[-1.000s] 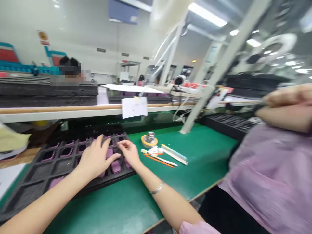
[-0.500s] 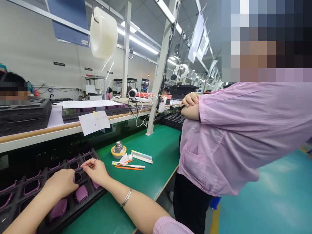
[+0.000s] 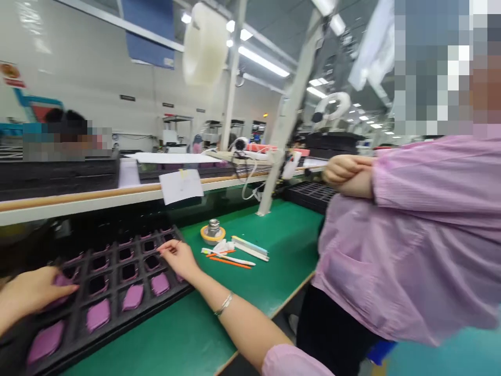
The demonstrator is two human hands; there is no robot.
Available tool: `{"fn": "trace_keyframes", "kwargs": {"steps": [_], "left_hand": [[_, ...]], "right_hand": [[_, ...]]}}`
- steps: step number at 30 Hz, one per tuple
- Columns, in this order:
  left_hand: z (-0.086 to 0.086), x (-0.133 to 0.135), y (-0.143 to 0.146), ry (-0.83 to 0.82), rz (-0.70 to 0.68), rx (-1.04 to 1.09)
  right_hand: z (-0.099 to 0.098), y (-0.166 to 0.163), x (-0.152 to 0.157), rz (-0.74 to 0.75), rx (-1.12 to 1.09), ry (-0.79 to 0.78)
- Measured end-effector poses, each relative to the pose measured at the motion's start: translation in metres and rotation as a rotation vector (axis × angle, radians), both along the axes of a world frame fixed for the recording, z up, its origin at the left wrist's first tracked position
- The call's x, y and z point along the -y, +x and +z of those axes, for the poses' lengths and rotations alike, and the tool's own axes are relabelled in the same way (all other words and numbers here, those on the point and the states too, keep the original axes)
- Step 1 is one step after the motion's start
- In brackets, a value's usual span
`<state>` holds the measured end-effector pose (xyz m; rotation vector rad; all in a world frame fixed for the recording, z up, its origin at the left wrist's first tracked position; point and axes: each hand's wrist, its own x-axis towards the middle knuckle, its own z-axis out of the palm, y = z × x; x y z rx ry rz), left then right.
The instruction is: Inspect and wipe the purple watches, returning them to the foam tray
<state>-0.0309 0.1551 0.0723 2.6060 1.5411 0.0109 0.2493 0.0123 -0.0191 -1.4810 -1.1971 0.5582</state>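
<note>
The left hand (image 3: 35, 290) lies open on a purple pad (image 3: 59, 298) in a black foam tray (image 3: 113, 271); the right hand (image 3: 178, 258) pinches a thin thing (image 3: 173, 245) just above the tray, by the green bench (image 3: 254, 292)

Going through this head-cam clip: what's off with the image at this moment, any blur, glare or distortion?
In the head view, the white pillar leans from wide-angle distortion, the standing co-worker's head is pixelated, the ceiling light strip burns bright, and the black tray stays reasonably sharp.
</note>
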Motion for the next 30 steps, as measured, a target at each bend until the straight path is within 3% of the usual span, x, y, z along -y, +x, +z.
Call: {"fn": "trace_keyframes", "kwargs": {"steps": [3, 5, 8, 15, 21, 26, 30], "left_hand": [[0.0, 0.037, 0.006, 0.015, 0.077, -0.072], [-0.007, 0.047, 0.008, -0.001, 0.11, -0.071], [-0.012, 0.05, -0.001, -0.037, 0.17, -0.063], [0.002, 0.052, -0.039, 0.045, 0.296, -0.023], [-0.02, 0.063, -0.057, 0.04, 0.309, -0.002], [-0.029, 0.091, -0.075, 0.134, 0.322, 0.125], [-0.056, 0.122, -0.081, 0.136, 0.294, 0.223]], "right_hand": [[-0.006, -0.001, 0.01, 0.057, -0.01, 0.005], [-0.013, 0.003, 0.011, 0.094, -0.016, -0.014], [-0.023, 0.011, 0.007, 0.141, -0.013, -0.047], [-0.037, 0.017, 0.006, 0.119, -0.005, -0.063], [-0.031, 0.014, 0.008, 0.064, 0.009, -0.032], [-0.024, 0.011, 0.012, 0.041, 0.096, -0.024], [-0.013, 0.005, 0.017, 0.05, 0.244, -0.05]]}}
